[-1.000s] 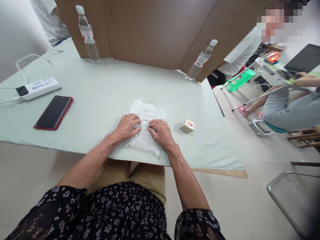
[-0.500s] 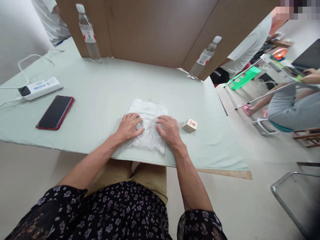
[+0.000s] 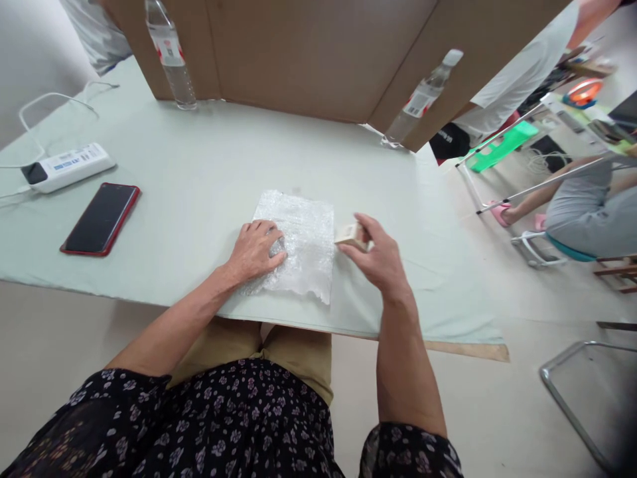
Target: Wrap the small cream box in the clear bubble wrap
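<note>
A sheet of bubble wrap [image 3: 308, 245] lies flat on the cloth-covered table in front of me. My left hand [image 3: 257, 250] rests on its left side with the fingers spread and the palm down. Just past the sheet's right edge, my right hand [image 3: 377, 255] grips a small cream-coloured box [image 3: 348, 234] between thumb and fingers. The box is slightly blurred, and its right end is hidden by the fingers.
A red-cased phone [image 3: 101, 219] and a white power strip [image 3: 70, 166] with cables lie to the left. Water bottles [image 3: 172, 60] [image 3: 421, 99] stand before a brown cardboard screen [image 3: 308, 60]. A person sits off to the right beyond the table [image 3: 199, 166].
My right hand has left the bubble wrap and taken hold of the small box, bringing it left toward the sheet. My left hand stays on the wrap. The view has shifted slightly.
</note>
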Demonstrator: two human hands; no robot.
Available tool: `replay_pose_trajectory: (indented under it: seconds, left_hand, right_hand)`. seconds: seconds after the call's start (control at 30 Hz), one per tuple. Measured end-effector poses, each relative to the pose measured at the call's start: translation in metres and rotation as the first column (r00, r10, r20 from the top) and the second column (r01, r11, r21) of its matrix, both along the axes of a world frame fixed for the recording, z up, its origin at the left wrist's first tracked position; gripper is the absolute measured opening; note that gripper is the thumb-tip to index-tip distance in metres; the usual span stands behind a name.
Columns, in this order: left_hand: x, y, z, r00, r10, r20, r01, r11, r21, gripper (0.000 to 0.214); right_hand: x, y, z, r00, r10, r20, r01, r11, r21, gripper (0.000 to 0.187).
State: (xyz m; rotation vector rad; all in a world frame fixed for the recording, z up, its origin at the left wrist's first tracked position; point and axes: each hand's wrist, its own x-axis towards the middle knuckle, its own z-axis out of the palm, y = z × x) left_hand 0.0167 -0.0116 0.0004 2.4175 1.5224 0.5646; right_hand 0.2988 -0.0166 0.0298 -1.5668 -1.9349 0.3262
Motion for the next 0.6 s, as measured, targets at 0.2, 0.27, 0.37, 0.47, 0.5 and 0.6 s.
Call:
replay_pose_trajectory:
  seconds: [0.2,0.27,0.37,0.47,0.5,0.6]
  left_hand:
    - [-0.004,0.001,0.003,1.000,0.005,0.020,-0.004,0.999,-0.047,0.051]
    - [-0.004,0.001,0.004,1.000,-0.004,0.029,0.005,0.998,-0.060,0.053]
    - [-0.003,0.001,0.006,1.000,-0.012,0.025,0.014,0.998,-0.066,0.050]
    - [-0.002,0.001,0.006,1.000,-0.012,0.020,0.014,0.998,-0.066,0.049]
    - [-0.002,0.001,0.006,1.000,-0.013,0.020,0.014,0.998,-0.065,0.049]
    - [-0.003,0.001,0.005,1.000,-0.019,0.020,0.020,0.998,-0.065,0.046]
  right_hand:
    - [-0.089,0.025,-0.009,0.906,0.383,0.182,-0.359,0.921,-0.152,0.055]
    - [-0.095,0.028,-0.019,0.912,0.365,0.184,-0.346,0.929,-0.131,0.062]
    - [-0.086,0.025,-0.029,0.929,0.343,0.138,-0.329,0.937,-0.114,0.072]
    - [-0.075,0.021,-0.030,0.946,0.305,0.112,-0.294,0.950,-0.104,0.063]
    - [-0.073,0.020,-0.029,0.949,0.297,0.105,-0.288,0.953,-0.092,0.059]
    - [-0.077,0.017,-0.026,0.947,0.303,0.103,-0.296,0.952,-0.077,0.052]
